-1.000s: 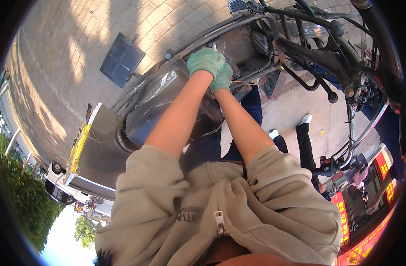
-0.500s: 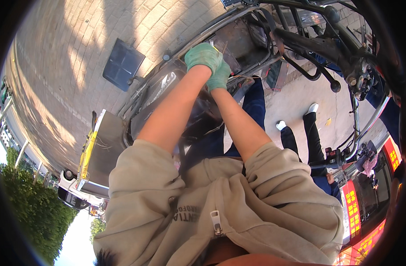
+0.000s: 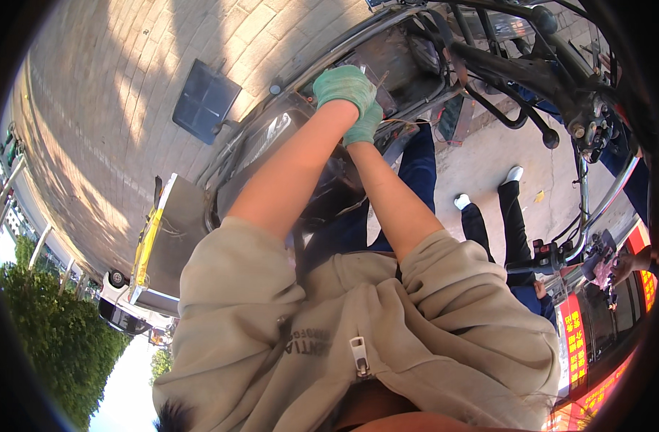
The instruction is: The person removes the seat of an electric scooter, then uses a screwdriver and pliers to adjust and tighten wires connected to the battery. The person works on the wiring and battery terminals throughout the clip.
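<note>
My left hand (image 3: 345, 85), in a green knitted glove, is closed with its fingers curled away from view. Just below and beside it, my right hand (image 3: 365, 125) in a matching glove is closed too, and the two gloves touch. What the fingers hold is hidden. Thin wires (image 3: 401, 122) run out to the right beside my right hand. Both hands are over the near end of an open compartment (image 3: 405, 68) in the dark body of a vehicle. Below my forearms lies a shiny black panel (image 3: 261, 147) with a light reflection on it.
A dark square panel (image 3: 205, 101) lies on the brick paving to the left. Black metal bars and a handlebar grip (image 3: 545, 258) rise at the right. Other people's legs (image 3: 515, 216) are on the right-hand ground. A yellow-edged box (image 3: 172, 245) stands at the left.
Both hands remain together at the compartment and appear slightly farther right, along with the whole scene. Another person's hand now shows at the far right edge.
</note>
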A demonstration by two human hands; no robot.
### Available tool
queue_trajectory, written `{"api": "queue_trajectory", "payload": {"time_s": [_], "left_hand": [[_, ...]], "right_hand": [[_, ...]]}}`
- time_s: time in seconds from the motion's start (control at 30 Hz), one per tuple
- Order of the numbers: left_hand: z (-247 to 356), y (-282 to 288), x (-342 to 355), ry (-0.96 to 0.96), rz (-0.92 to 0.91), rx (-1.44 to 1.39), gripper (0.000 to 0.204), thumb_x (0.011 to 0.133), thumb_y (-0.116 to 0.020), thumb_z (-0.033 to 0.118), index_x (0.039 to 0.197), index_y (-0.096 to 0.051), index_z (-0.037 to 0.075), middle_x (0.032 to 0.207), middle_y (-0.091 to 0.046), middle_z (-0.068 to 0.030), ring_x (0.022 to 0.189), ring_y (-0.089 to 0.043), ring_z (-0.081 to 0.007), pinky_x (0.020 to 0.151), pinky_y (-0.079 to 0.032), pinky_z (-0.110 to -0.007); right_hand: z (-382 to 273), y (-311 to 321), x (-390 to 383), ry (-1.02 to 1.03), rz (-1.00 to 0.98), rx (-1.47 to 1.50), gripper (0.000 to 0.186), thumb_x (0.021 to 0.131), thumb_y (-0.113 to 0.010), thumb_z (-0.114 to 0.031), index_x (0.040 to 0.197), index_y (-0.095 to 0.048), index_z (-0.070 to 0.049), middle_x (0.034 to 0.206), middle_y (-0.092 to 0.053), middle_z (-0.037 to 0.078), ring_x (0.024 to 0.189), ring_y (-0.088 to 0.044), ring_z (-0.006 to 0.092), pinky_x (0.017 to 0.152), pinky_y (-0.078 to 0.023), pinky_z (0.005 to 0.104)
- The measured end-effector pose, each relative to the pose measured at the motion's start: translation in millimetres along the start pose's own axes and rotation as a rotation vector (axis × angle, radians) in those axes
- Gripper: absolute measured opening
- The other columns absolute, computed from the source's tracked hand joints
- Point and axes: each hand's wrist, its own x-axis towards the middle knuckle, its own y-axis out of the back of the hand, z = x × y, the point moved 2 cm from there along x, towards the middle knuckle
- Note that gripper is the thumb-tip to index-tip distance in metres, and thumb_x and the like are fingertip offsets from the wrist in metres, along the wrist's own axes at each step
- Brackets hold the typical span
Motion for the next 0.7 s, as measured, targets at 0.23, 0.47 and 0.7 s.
{"api": "queue_trajectory", "payload": {"time_s": [0.23, 0.47, 0.7], "left_hand": [[2.8, -3.1, -0.8, 0.043, -0.031, 0.033, 0.033, 0.087, -0.056, 0.034, 0.102, -0.075, 0.012, 0.109, -0.071, -0.0143, 0.101, -0.069, -0.0311, 0.084, -0.054, -0.04], [12.3, -12.5, -7.2, -0.013, -0.005, 0.047, 0.032, 0.087, -0.055, 0.031, 0.099, -0.076, 0.009, 0.102, -0.072, -0.0159, 0.098, -0.069, -0.0321, 0.082, -0.054, -0.041], [11.3, -18.3, -2.1, -0.043, 0.011, 0.012, 0.034, 0.081, -0.057, 0.031, 0.099, -0.075, 0.007, 0.105, -0.07, -0.021, 0.099, -0.067, -0.0368, 0.086, -0.053, -0.043]], "right_hand": [[-5.3, 3.3, -4.1, 0.027, -0.111, -0.589, 0.015, 0.093, -0.055, -0.014, 0.096, -0.068, -0.008, 0.089, -0.071, 0.003, 0.082, -0.068, 0.0167, 0.07, -0.053, 0.0341], [22.8, 2.9, 0.1, -0.015, 0.024, -0.013, 0.015, 0.093, -0.058, -0.015, 0.099, -0.068, -0.007, 0.092, -0.072, 0.005, 0.082, -0.067, 0.0167, 0.069, -0.052, 0.0314], [25.0, 4.5, 3.2, 0.055, 0.083, 0.159, 0.019, 0.09, -0.062, -0.017, 0.105, -0.066, -0.008, 0.095, -0.071, 0.008, 0.086, -0.068, 0.0206, 0.074, -0.052, 0.0323]]}}
